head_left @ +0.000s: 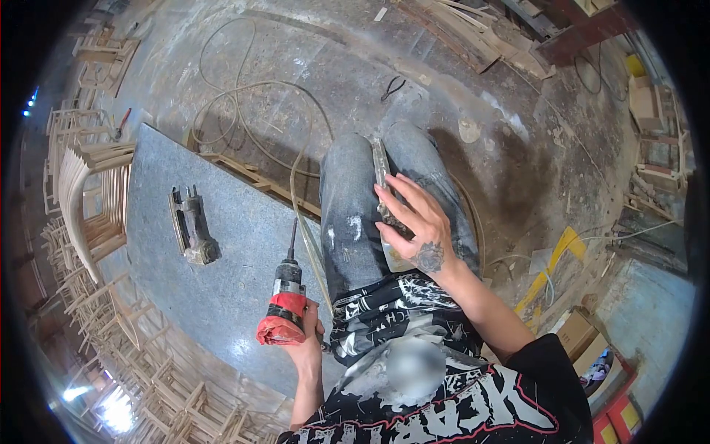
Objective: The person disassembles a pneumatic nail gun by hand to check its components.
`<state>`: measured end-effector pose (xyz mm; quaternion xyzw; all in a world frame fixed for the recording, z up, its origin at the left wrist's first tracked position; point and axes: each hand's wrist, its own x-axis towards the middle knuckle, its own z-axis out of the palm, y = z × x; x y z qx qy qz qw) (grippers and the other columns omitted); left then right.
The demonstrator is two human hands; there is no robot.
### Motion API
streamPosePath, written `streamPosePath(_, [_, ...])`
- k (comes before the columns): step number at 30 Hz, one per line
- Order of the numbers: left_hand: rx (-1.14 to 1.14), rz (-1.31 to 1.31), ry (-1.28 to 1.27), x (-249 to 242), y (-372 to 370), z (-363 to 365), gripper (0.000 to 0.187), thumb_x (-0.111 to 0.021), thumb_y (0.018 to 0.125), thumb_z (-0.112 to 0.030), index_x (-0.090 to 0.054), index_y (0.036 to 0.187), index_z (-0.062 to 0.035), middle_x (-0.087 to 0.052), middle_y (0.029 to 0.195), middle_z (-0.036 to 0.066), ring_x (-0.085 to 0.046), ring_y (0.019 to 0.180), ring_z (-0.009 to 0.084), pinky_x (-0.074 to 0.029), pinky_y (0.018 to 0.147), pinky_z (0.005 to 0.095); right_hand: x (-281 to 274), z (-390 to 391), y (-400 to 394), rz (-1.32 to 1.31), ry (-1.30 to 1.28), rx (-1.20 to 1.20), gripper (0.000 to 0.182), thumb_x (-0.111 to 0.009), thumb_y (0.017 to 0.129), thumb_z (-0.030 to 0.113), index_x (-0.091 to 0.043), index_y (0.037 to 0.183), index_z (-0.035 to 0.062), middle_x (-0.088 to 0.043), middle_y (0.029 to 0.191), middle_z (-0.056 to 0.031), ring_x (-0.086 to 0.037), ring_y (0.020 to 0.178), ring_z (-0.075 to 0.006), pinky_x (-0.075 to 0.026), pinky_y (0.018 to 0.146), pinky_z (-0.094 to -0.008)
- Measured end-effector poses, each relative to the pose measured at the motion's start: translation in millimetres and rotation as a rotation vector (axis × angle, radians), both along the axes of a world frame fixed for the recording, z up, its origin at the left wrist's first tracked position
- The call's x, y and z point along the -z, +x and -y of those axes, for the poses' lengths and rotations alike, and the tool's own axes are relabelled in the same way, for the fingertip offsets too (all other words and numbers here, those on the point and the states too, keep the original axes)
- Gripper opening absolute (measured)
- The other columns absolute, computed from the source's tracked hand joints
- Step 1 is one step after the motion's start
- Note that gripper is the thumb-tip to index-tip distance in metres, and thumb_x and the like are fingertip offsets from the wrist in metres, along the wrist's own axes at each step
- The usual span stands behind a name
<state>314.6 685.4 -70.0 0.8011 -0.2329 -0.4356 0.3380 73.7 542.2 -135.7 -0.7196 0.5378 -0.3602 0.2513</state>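
Observation:
My left hand is wrapped round the handle of a red and black power drill, over the blue-grey tabletop. The drill's long bit points away from me. Between my knees stands a narrow, worn, dirty piece, partly covered by my right hand. That hand has its fingers apart and rests against the piece; nothing is gripped in it that I can see. On the tabletop to the left lies a nail gun-like tool.
A hose loops over the floor and passes beside my left leg. Pliers lie on the floor ahead. Wooden chair frames are stacked at the left. Boards lie at the top, and a cardboard box is at the lower right.

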Motion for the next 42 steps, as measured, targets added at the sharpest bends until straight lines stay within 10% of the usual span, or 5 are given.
streamPosePath(8, [0.045,0.015,0.044,7.6,2.8,-6.0,0.017,-0.071,0.098,-0.027,-0.067,0.098,-0.0105,-0.054,0.062,-0.003,-0.05,0.052,0.0079,-0.032,0.048,0.0249,3.5,8.7,-8.0,-0.056,0.029,-0.128,0.063,-0.083,0.082,0.025,-0.067,0.143,0.0287,-0.058,0.151,-0.0093,-0.054,0.141,-0.0301,-0.042,0.116,-0.0562])
streamPosePath(15, [0.015,-0.022,0.096,2.0,2.9,-4.4,0.01,-0.071,0.096,-0.016,-0.065,0.094,-0.0077,-0.054,0.065,-0.003,-0.05,0.056,0.0077,-0.037,0.054,0.0262,-12.9,73.0,-60.5,-0.338,-0.032,-0.744,0.059,-0.073,0.092,0.037,-0.058,0.149,0.0333,-0.05,0.159,-0.004,-0.04,0.151,-0.0263,-0.028,0.125,-0.0564])
streamPosePath(22, [0.05,0.024,0.087,-6.7,-8.1,-5.6,0.013,-0.074,0.097,-0.017,-0.066,0.094,-0.0068,-0.057,0.07,-0.002,-0.053,0.06,0.0081,-0.04,0.056,0.0266,-7.0,114.8,-48.4,-0.31,-0.184,-1.136,0.043,-0.075,0.089,0.03,-0.068,0.13,0.0258,-0.065,0.133,-0.0015,-0.058,0.134,-0.0213,-0.039,0.12,-0.05])
streamPosePath(36, [0.071,-0.024,0.119,-8.4,-3.6,-2.6,0.018,-0.078,0.096,-0.022,-0.068,0.095,-0.0069,-0.058,0.072,-0.003,-0.055,0.062,0.0087,-0.042,0.055,0.0274,-20.5,111.7,-42.7,-0.299,-0.081,-1.108,0.033,-0.073,0.089,0.027,-0.071,0.122,0.0244,-0.065,0.121,-0.0036,-0.063,0.12,-0.0206,-0.044,0.106,-0.0427])
streamPosePath(42, [0.48,0.228,0.052,-1.3,14.3,-47.6,0.018,-0.075,0.094,-0.02,-0.071,0.106,-0.0071,-0.064,0.077,0.001,-0.059,0.066,0.0125,-0.044,0.06,0.0297,-17.2,106.2,-45.4,-0.257,-0.004,-0.987,0.057,-0.08,0.083,0.019,-0.066,0.137,0.0258,-0.062,0.127,-0.0045,-0.057,0.129,-0.0231,-0.042,0.11,-0.0446])
